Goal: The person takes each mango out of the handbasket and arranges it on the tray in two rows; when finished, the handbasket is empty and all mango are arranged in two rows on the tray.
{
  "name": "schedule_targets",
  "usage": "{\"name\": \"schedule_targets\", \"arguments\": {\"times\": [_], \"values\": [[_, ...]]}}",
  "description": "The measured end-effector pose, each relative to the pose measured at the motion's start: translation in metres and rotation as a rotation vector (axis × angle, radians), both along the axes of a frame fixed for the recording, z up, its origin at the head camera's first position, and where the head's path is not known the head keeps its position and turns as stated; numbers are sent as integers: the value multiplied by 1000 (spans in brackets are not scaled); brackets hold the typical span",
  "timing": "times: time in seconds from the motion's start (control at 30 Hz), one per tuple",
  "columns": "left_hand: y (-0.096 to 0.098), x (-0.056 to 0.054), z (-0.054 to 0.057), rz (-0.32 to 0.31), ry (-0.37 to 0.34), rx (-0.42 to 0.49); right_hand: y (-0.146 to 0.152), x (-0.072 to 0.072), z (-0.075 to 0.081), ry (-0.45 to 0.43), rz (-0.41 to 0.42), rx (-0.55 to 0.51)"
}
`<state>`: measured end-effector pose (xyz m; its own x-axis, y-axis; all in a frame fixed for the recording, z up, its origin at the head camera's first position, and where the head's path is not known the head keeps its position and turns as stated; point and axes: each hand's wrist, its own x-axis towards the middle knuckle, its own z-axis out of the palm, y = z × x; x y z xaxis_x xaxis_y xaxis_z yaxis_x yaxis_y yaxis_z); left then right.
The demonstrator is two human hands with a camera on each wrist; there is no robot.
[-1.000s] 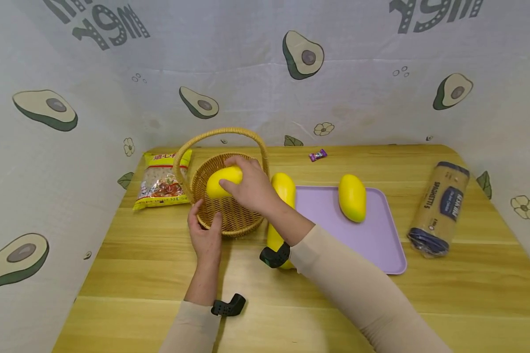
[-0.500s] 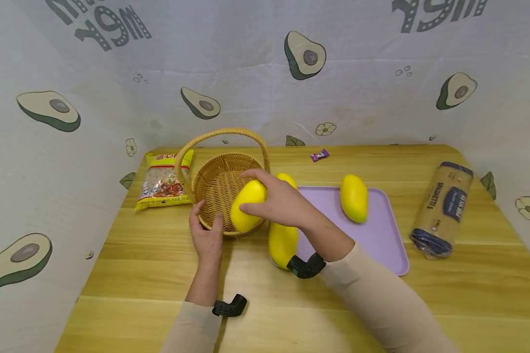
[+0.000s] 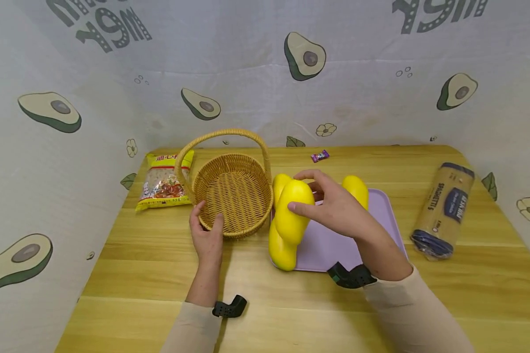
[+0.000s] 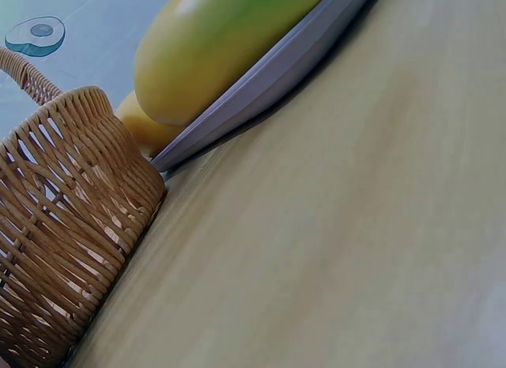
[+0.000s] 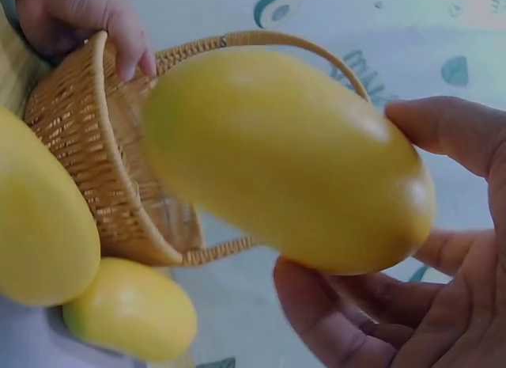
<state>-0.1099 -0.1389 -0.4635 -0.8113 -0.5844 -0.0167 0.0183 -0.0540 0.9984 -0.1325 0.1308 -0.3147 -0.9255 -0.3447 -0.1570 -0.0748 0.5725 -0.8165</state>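
Note:
My right hand (image 3: pixel 331 203) grips a yellow mango (image 3: pixel 295 211) between thumb and fingers, above the left side of the lilac tray (image 3: pixel 322 250). In the right wrist view that mango (image 5: pixel 292 162) fills the middle. Below it lie two more mangoes, a near one (image 3: pixel 282 257) and a far one (image 3: pixel 280 182), along the tray's left edge. Another mango (image 3: pixel 357 190) rests at the tray's back right, partly hidden by my hand. My left hand (image 3: pixel 208 238) holds the near left rim of a wicker basket (image 3: pixel 234 196), whose bare woven bottom shows.
Left of the basket lies a yellow bag of dry food (image 3: pixel 163 181). A small purple candy (image 3: pixel 320 156) sits at the back of the wooden table (image 3: pixel 137 284). A spaghetti pack (image 3: pixel 443 211) lies right of the tray. The basket's tall handle (image 3: pixel 229 132) arches over its opening.
My right hand has lifted the mango out of the basket and carried it right, over the tray. The left hand has stayed at the basket rim.

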Motion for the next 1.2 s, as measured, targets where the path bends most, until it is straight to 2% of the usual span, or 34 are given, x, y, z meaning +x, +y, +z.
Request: {"name": "schedule_targets", "arguments": {"times": [0.13, 0.4, 0.73, 0.9, 1.2], "values": [[-1, 0, -1, 3, 4, -2, 15, 5, -5, 25, 28, 59], [-1, 0, -1, 6, 9, -15, 36, 12, -13, -19, -19, 127], [0, 0, -1, 0, 41, 4, 55, 18, -31, -54, -41, 168], [1, -1, -2, -5, 46, 14, 68, 20, -40, -103, -34, 213], [1, -1, -2, 0, 42, 12, 91, 23, -58, -197, -57, 227]]}}
